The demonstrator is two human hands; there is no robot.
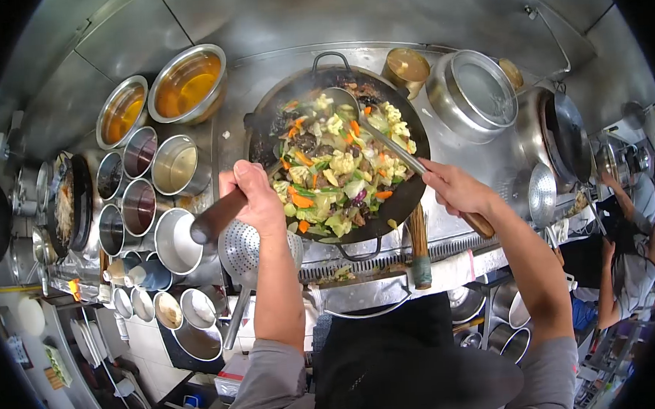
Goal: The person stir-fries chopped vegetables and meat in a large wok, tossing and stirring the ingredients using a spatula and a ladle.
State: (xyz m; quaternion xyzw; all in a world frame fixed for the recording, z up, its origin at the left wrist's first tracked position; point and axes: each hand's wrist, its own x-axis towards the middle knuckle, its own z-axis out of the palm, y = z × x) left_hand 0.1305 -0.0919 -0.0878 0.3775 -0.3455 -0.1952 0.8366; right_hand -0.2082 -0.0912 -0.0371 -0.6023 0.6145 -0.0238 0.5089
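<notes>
A large dark wok (414, 209) is filled with mixed vegetables (340, 167), among them cauliflower, carrot slices and leafy greens. My left hand (258, 197) is wrapped round the thick wooden handle of a cooking tool (221, 214); its far end is hidden behind the hand and in the food. In my right hand (460, 189) is a long-handled ladle (392, 143), gripped along its wooden handle. The ladle's round bowl lies among the vegetables on the wok's far side. A perforated skimmer (250, 254) rests just below my left forearm.
Left of the wok stand several metal pots (180, 240) and two bowls of orange liquid (188, 86). A bamboo brush (420, 255) leans at the wok's near right. Beyond are a steel pot (477, 97) and another skimmer (542, 195). Another person (634, 255) works far right.
</notes>
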